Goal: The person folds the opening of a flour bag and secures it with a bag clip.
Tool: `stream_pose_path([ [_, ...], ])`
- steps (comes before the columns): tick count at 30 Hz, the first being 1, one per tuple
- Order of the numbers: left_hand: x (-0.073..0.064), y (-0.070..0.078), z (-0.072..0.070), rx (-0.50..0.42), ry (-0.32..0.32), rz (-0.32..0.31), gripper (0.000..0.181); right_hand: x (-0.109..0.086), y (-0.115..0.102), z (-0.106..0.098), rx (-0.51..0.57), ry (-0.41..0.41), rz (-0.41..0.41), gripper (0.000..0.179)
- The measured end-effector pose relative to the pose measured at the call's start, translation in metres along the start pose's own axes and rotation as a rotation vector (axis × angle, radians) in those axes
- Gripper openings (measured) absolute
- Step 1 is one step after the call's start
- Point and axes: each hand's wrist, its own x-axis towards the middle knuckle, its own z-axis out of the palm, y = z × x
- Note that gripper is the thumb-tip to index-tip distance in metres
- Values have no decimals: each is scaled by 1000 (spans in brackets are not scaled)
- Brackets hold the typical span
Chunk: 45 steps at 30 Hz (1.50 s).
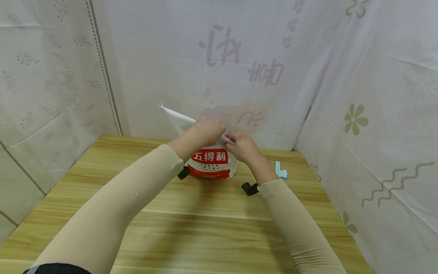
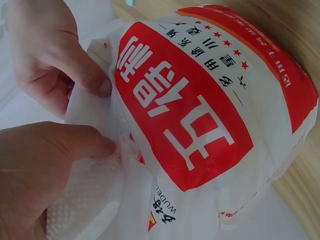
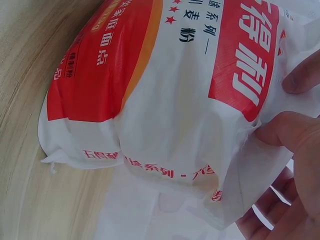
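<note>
A white and red flour bag (image 1: 212,169) stands upright on the wooden table, its printed front facing me. My left hand (image 1: 209,130) grips the gathered top of the bag, and a pointed white corner sticks out to the left beyond it. Close by on the right, my right hand (image 1: 242,146) pinches the top edge between thumb and fingers. The left wrist view shows the left thumb (image 2: 95,142) pressing on the bag's folded white top. In the right wrist view the right thumb (image 3: 280,129) lies on the front of the fold, with fingers behind it.
A light teal plastic clip (image 1: 281,172) lies on the table (image 1: 191,236) to the right, beyond my right wrist. Printed white cloth (image 1: 154,68) hangs behind the table, with more cloth on both sides. Black mounts (image 1: 249,189) are strapped at the wrists.
</note>
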Motion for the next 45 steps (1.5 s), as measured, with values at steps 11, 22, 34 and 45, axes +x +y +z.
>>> stream_pose_path([
  [11,-2,-1,-1,-14,0,1,16,-3,5,4,64,27,0,23],
  [22,-2,0,0,-2,3,9,16,-9,17,5,134,39,7,21],
  [34,0,-2,2,-39,-1,-6,17,-17,42,6,138,47,79,23],
  [45,-17,-34,-24,-249,15,-76,14,-20,41,12,173,54,103,23],
])
